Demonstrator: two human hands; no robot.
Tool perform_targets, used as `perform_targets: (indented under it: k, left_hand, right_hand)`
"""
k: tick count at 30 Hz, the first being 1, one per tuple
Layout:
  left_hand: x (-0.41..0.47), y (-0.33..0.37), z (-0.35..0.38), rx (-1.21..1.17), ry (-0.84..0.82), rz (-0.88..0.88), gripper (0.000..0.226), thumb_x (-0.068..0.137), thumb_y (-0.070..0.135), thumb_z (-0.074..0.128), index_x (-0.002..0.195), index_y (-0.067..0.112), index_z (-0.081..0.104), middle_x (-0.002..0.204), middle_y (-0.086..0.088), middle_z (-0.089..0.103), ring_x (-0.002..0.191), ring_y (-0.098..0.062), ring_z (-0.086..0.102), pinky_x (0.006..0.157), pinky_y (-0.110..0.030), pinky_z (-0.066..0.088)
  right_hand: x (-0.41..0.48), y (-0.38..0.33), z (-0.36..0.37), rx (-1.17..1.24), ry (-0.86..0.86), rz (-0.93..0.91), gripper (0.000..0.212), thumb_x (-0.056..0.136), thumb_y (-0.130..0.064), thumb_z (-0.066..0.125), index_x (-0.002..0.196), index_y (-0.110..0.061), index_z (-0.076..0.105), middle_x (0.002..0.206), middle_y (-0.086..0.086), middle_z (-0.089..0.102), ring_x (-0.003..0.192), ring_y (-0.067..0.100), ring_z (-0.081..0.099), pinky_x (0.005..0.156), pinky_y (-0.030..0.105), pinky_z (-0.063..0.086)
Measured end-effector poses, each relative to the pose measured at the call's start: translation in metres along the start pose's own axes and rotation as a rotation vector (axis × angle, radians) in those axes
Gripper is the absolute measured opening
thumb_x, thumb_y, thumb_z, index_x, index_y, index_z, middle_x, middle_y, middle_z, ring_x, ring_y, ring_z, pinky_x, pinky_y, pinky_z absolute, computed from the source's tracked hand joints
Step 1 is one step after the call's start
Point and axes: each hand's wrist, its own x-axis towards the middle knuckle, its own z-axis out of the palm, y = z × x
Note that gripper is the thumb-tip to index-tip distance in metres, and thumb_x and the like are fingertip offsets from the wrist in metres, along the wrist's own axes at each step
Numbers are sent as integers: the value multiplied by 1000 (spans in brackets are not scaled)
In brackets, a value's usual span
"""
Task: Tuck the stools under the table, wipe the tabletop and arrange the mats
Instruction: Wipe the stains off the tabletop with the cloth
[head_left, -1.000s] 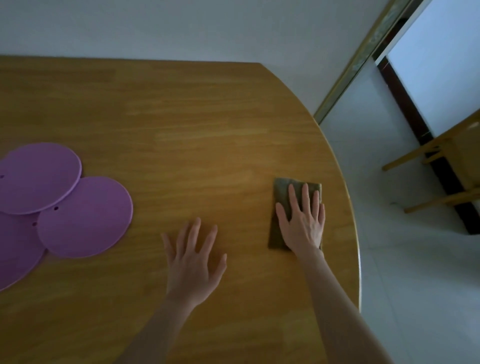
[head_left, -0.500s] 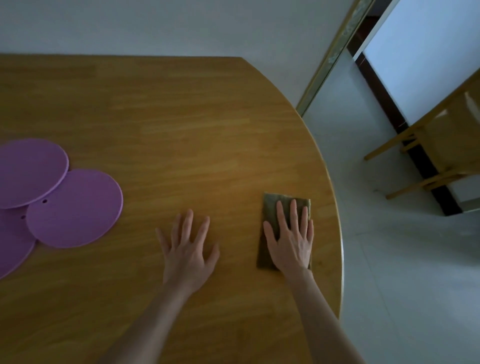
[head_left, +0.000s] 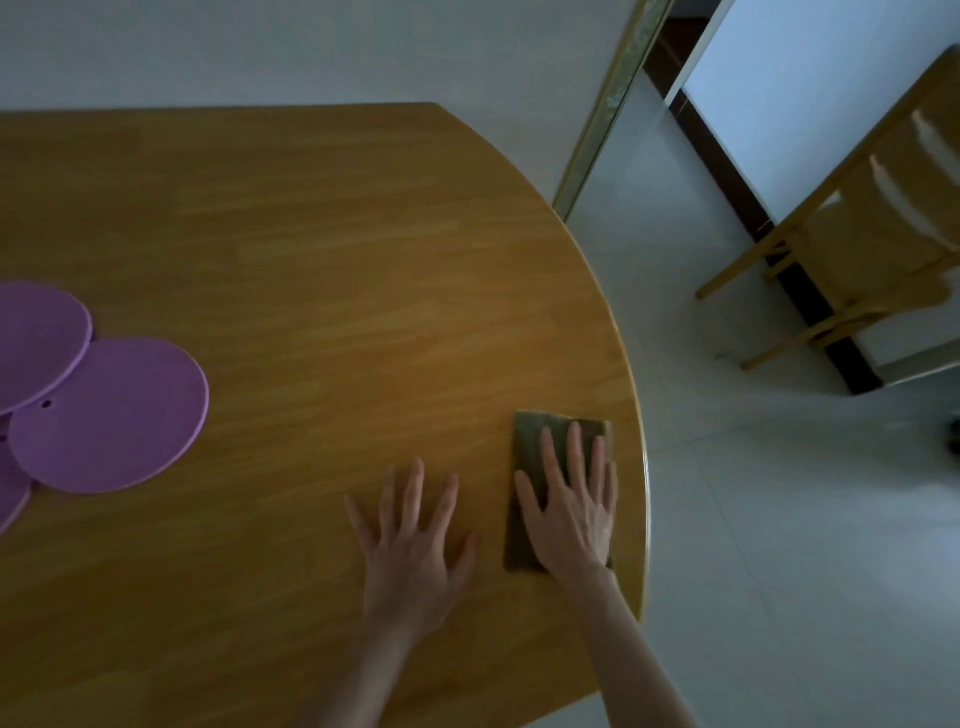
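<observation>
Two hands are laid flat on the desk (head_left: 311, 260) in the lower middle of the frame. The right hand (head_left: 571, 512) is pressed palm-down, fingers spread and straight, on a folded olive cloth (head_left: 527, 441); nothing is gripped, the cloth is only pinned beneath the palm. The left hand (head_left: 413, 545) is spread open on bare wood just beside it, holding nothing.

The cloth lies at the lower right, close to the curved desk edge, its long axis running up-frame in line with the right forearm. The unwiped expanse is judged to lie up and to the left of the cloth, so the next stroke would probably be carried that way by the right hand.

The purple mats (head_left: 111, 415) overlap at the left edge, well apart from both hands and nearer the left one; they are cut off by the frame, so their count cannot be told. A wooden chair (head_left: 857, 249) is seen blurred at upper right. No stools are visible.
</observation>
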Motion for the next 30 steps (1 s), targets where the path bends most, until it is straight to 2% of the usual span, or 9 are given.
perform_targets:
  k: [3,7,9,12,15,19,23,26,30]
  left_hand:
    - [1,-1,-1,2,1,2,67,89,69,19,140,31,40,152,-10,30,140,-34,20,107,-65,5]
    - [-1,-3,0,15,12,29,64,90,67,21,141,31,37,152,-11,29,140,-35,21,107,-62,4]
    - [-1,-2,-1,12,8,31,64,88,65,24,141,31,36,152,-12,28,140,-36,20,108,-62,2]
    - [1,-1,0,19,23,19,65,87,65,26,142,32,35,152,-13,28,140,-35,17,109,-58,-3]
    - [1,-3,0,23,31,26,66,86,65,27,142,31,35,152,-13,27,140,-36,19,110,-59,-1]
    - [-11,-6,-3,-19,45,39,63,88,63,27,141,30,38,152,-12,29,139,-34,20,108,-65,8]
    - [-40,-22,-4,-45,64,26,63,90,63,21,140,30,40,150,-12,32,138,-31,18,111,-57,2]
    - [-59,-31,0,-29,29,22,65,90,65,15,139,29,40,148,-14,35,137,-34,23,110,-56,5]
    - [-68,-33,4,1,14,4,66,90,65,16,142,29,36,150,-14,31,139,-35,21,110,-58,5]
  right_hand:
    - [13,-5,-2,-36,-27,-78,72,85,-70,1,149,-36,-4,159,-2,-9,147,26,-8,115,41,-9]
    - [20,42,-12,2,13,166,72,85,-70,3,148,-37,-7,161,0,-5,147,26,-8,119,43,-2]
    - [-5,45,-7,18,25,200,71,83,-70,0,146,-37,-9,161,1,-5,146,25,-10,119,43,-2]
    - [-37,19,5,26,20,130,71,86,-71,0,147,-36,-6,158,-2,-8,144,25,-13,116,42,-7]
    - [-31,8,8,-6,-7,40,71,86,-71,0,148,-37,-7,155,-5,-15,143,23,-16,115,42,-9]
    - [-27,30,1,-5,18,91,71,85,-70,3,148,-38,-4,160,-2,-5,147,25,-6,116,40,-7]
    - [-71,25,9,41,41,222,69,88,-67,7,148,-35,-2,160,2,3,147,27,-4,118,43,-3]
    - [-87,-7,22,31,27,107,69,92,-65,16,151,-32,5,159,2,4,146,30,1,117,45,-1]
    - [-63,-5,16,-10,-20,12,69,90,-67,11,149,-37,-3,160,0,-6,146,28,-7,116,44,-6]
